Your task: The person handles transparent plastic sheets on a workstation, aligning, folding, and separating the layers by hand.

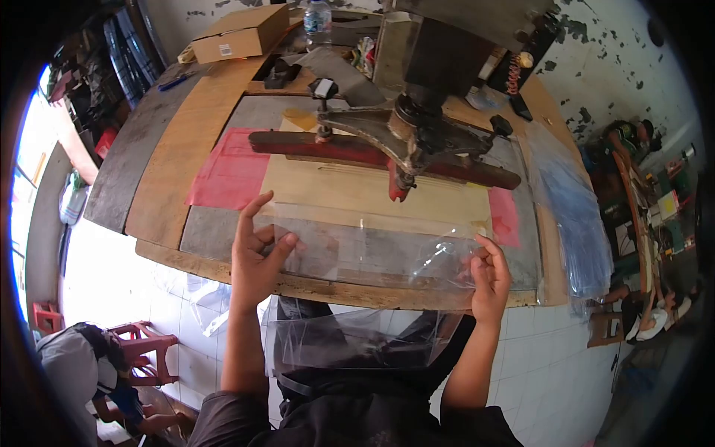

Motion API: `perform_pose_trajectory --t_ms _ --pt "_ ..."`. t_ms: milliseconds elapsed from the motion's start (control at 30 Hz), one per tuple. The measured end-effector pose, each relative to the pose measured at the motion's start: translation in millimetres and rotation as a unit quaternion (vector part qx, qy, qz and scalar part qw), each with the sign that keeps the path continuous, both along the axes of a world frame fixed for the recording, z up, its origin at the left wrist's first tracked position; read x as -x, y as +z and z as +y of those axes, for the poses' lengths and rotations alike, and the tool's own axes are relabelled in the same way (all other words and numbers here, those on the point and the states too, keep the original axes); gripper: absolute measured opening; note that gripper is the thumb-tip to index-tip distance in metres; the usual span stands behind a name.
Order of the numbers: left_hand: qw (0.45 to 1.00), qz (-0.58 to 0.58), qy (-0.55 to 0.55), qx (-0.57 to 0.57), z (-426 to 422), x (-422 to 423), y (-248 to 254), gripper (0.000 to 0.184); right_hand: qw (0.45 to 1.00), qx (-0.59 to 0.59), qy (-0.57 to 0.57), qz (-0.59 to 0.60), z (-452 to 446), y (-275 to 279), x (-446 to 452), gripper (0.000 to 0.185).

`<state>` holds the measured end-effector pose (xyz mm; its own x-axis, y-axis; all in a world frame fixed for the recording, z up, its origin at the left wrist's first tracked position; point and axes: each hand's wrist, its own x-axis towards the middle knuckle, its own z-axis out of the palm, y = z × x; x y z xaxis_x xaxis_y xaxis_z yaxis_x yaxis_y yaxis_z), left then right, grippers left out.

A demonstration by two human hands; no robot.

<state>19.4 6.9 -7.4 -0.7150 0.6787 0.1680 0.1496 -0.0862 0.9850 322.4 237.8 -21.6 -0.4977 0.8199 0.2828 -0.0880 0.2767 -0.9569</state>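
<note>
A clear plastic sheet point(372, 249) stretches between my hands above the front of the worktable. My left hand point(261, 249) pinches its left end between thumb and fingers, with the index finger raised. On the right end, my right hand point(488, 279) has its fingers curled around the edge. Just beyond the sheet lies a beige pad point(357, 182) on the table, under the long red and dark bar point(328, 147) of a press machine point(439, 67). More clear plastic point(357, 343) rests across my lap.
Pink sheets point(227, 167) flank the pad. A stack of clear plastic point(570, 223) hangs over the table's right edge. A cardboard box point(242, 31) and water bottle point(318, 22) stand at the back. People sit at lower left and far right, near a red stool point(149, 346).
</note>
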Motion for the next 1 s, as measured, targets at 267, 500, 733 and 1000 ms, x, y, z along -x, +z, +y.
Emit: perform_pose_trajectory --t_ms 267,500,733,1000 --pt "0.999 -0.025 0.021 -0.025 6.6 -6.3 0.1 0.062 1.0 0.004 0.018 0.001 -0.3 3.9 -2.9 0.04" --pt "1.0 -0.009 0.014 -0.009 2.6 -3.2 -6.5 0.055 0.997 0.033 0.068 0.021 0.5 3.0 -5.9 0.041" --pt "1.0 0.0 0.014 0.007 1.8 -3.6 -8.5 0.046 0.994 0.008 0.108 0.022 2.3 4.4 -6.9 0.048" --pt "0.999 0.005 0.025 0.038 2.8 -7.7 -2.3 0.051 0.994 0.004 0.11 0.003 1.4 7.5 -8.9 0.055"
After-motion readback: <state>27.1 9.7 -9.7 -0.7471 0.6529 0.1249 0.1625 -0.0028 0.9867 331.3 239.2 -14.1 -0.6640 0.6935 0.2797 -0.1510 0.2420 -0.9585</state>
